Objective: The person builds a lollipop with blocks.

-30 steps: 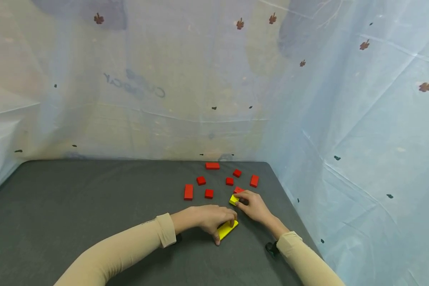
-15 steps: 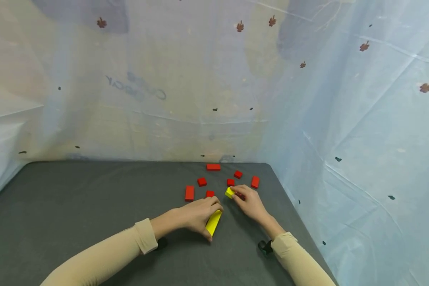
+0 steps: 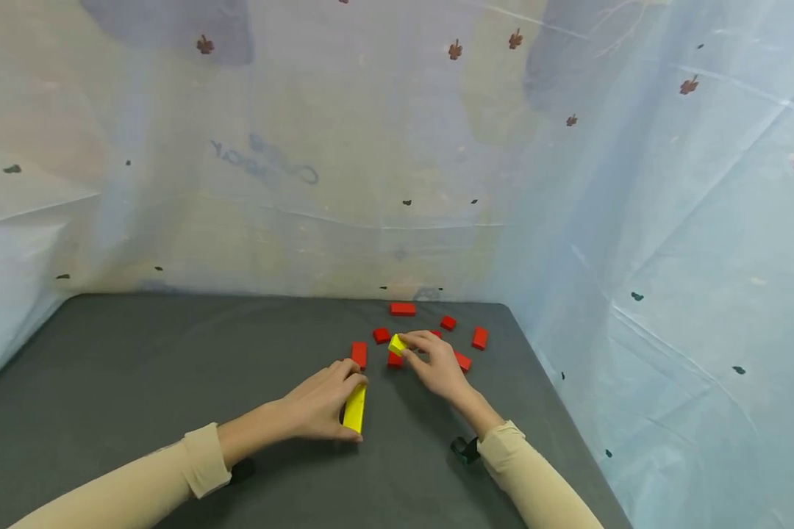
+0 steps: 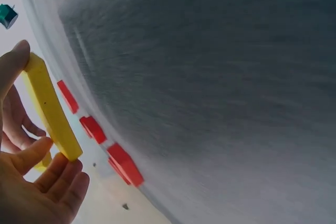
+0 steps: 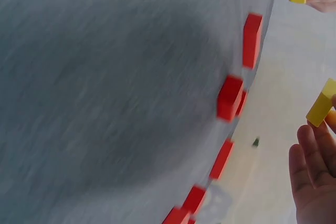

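Left hand [image 3: 323, 405] grips yellow bar [image 3: 354, 409] (right hand [image 3: 440, 367], 1 block [image 3: 395, 345]).

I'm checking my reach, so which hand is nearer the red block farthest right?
Right. The right hand, holding a small yellow block, is a short way left of that red block; the left hand, holding a long yellow block, is much farther left.

Table [image 3: 172, 382], one: dark grey, far corners rounded, beneath the fingers [image 3: 351, 365]. Curtain [image 3: 344, 132], creased, plastic-looking, pale: one length I see beyond the fingers, another to their right. Print thereon: brown leaves [image 3: 455, 50], high past the fingers; dark specks [image 3: 406, 202]; faint lettering [image 3: 241, 158]. Light: soft.
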